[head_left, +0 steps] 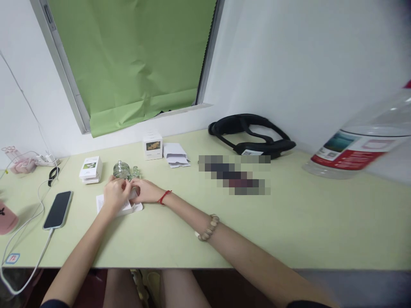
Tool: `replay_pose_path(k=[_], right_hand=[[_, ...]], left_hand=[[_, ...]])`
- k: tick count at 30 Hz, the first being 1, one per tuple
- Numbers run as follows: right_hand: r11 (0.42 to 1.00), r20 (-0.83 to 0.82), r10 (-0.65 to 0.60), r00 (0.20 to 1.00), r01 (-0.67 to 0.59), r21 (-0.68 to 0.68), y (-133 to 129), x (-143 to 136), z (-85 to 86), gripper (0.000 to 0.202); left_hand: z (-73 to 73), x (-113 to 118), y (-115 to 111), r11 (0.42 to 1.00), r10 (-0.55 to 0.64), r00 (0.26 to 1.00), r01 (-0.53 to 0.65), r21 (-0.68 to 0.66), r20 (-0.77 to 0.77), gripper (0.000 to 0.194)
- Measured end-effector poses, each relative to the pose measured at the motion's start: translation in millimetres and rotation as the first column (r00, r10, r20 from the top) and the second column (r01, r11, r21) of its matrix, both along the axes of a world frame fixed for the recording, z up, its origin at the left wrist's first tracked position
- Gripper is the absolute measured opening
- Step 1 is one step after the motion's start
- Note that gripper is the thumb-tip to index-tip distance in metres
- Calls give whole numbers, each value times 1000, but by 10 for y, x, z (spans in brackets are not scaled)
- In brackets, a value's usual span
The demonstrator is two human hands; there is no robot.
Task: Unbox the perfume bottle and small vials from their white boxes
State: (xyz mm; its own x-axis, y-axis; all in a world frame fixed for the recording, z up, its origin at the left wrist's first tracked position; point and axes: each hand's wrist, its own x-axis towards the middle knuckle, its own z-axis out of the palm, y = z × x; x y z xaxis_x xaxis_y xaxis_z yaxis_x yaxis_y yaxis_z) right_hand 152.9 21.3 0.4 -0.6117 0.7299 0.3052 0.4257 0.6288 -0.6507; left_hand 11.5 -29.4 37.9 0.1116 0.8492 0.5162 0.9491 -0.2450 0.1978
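Note:
My left hand (116, 193) and my right hand (143, 191) meet above an opened white box (126, 209) on the pale green table. The fingers of both hands are pinched together at nearly the same spot; what they hold is too small to make out. Just behind them stand a clear glass jar (121, 170) and a smaller glass piece (136, 172). A white box with a green picture (90, 169) is to the left of the jar. Farther back are a white box with a brown picture (153, 146) and a folded white carton (176, 155).
A phone (58, 209) on a white cable and a black band (53, 175) lie left, near a pink cup (7, 219). A black headset (252, 136) and a large plastic bottle (356, 145) stand at the right. A blurred patch covers something mid-table.

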Motion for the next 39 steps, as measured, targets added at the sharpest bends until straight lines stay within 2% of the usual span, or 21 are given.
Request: replay_pose_path(k=[4,10,17,22,26,31,39], right_hand=[[1000,70,17,997,-17,4,-21,9,38,43],[999,176,32,984,-30,-14,-78,29,117,54],[996,171,81,982,-76,-38,-70,53,127,59],[1000,196,19,980,-20,3,-79,22,102,58],[999,185,-28,982,21,37,-122,-17,97,54],[998,198,-46,979,36,53,-143,-26,102,52],[997,184,-58,981,48,59,-135,-33,76,53]], left_hand=[[13,-3,-3,1000,4,1000,-5,30,23,33],[18,-14,5,1000,-1,1000,1,-10,10,33],[16,-15,12,1000,9,1000,-8,-24,24,33],[-6,-21,22,1000,0,999,1,-5,34,34],[-13,-29,19,994,-32,998,27,105,49,34],[-18,-32,15,958,-89,996,81,276,18,34],[-38,-32,26,980,-68,997,62,188,22,32]])
